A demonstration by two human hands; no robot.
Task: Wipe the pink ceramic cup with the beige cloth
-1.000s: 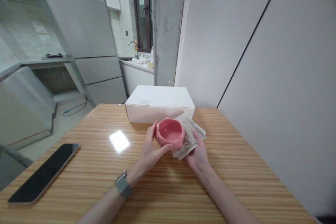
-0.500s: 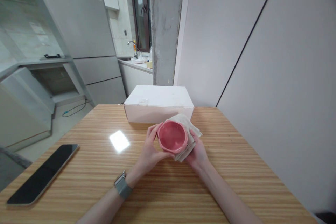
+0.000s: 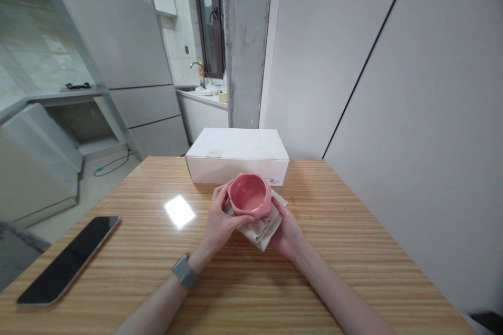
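Observation:
A small pink bowl (image 3: 250, 196) with a wavy rim is held above the wooden table (image 3: 353, 251), its opening facing me. My left hand (image 3: 218, 222) grips the bowl's left side, thumb on the near rim, with a grey watch on the wrist. My right hand (image 3: 286, 230) is wrapped in a folded beige cloth (image 3: 262, 227) and presses it against the bowl's underside and right side.
A closed white box (image 3: 238, 161) sits on the table just behind the bowl. A dark phone (image 3: 69, 259) lies face up near the table's left edge. A white wall runs along the right; a fridge and kitchen counter stand beyond the table.
The cloth has moved from behind and right of the bowl to beneath it. The bowl has turned in my hands and shifted slightly left.

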